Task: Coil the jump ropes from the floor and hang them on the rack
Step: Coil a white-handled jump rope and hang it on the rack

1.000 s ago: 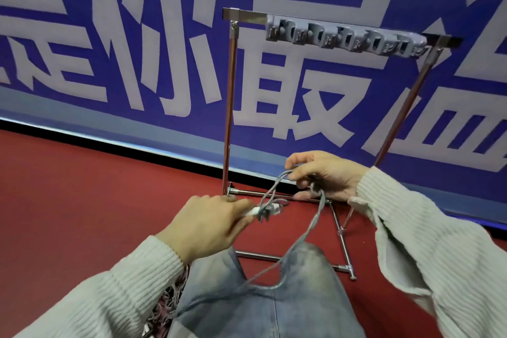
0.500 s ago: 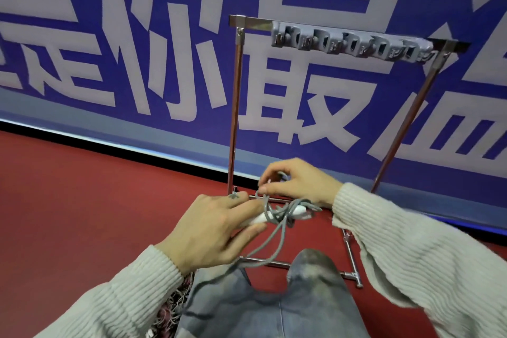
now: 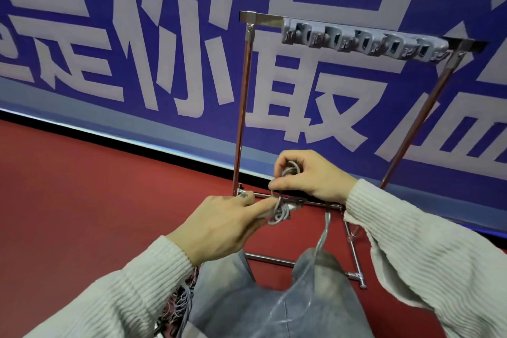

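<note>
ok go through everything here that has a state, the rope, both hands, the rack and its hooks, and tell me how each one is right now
jump rope: partly coiled between the hands, a loose tail hanging over the knee
left hand: grips the rope's white handle, forefinger stretched along it
right hand: fingers curled round the rope loops
rack: upright on the floor, nothing hung on it
hook strip: on the top bar, all hooks bare

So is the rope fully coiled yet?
Not yet. The rope is bunched in loops between both hands, but a loose length trails down over the knee.

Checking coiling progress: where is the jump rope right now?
Head view, centre: the jump rope is bunched between both hands, in front of the rack's base, with a loose tail hanging over the knee.
</note>
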Motion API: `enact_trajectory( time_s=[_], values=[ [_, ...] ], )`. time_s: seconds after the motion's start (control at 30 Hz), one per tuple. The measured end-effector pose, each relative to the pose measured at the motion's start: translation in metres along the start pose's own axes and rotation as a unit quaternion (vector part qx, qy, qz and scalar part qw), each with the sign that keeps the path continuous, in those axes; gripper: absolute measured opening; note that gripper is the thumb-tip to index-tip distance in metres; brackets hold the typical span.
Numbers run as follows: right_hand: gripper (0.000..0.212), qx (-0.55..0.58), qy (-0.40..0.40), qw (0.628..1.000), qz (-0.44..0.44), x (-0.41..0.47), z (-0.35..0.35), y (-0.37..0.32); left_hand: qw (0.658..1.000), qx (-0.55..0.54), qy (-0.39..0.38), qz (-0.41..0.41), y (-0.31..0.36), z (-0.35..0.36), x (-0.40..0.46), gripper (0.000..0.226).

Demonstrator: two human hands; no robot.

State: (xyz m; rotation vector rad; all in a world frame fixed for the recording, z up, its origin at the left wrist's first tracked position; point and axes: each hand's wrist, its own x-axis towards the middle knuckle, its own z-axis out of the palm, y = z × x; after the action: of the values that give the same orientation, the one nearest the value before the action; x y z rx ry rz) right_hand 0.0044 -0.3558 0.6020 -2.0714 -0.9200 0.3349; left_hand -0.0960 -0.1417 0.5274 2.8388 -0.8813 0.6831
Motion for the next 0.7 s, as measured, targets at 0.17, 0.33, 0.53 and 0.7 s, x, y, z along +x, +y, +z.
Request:
enact_trajectory(
  time_s=[0.17, 0.33, 0.53, 0.7],
  values=[
    [0.020, 0.252, -0.004, 0.963, 0.092, 0.006, -0.009, -0.004, 0.998, -0.007, -0.013, -0.067, -0.002, 0.001, -0.003, 0.048],
    [0.014, 0.168, 0.046, 0.977, 0.125, 0.007, -0.007, 0.002, 0.992, -0.123, -0.013, -0.023, -0.002, -0.014, -0.011, 0.047],
    [0.026, 0.088, 0.020, 0.985, 0.147, -0.009, 0.045, 0.002, 0.891, -0.337, 0.175, -0.249, 0.001, -0.025, -0.002, 0.024],
    [0.009, -0.190, -0.042, 0.980, 0.040, -0.021, 0.056, -0.027, 0.953, -0.083, 0.011, -0.291, -0.014, -0.005, 0.000, 0.022]
  ],
)
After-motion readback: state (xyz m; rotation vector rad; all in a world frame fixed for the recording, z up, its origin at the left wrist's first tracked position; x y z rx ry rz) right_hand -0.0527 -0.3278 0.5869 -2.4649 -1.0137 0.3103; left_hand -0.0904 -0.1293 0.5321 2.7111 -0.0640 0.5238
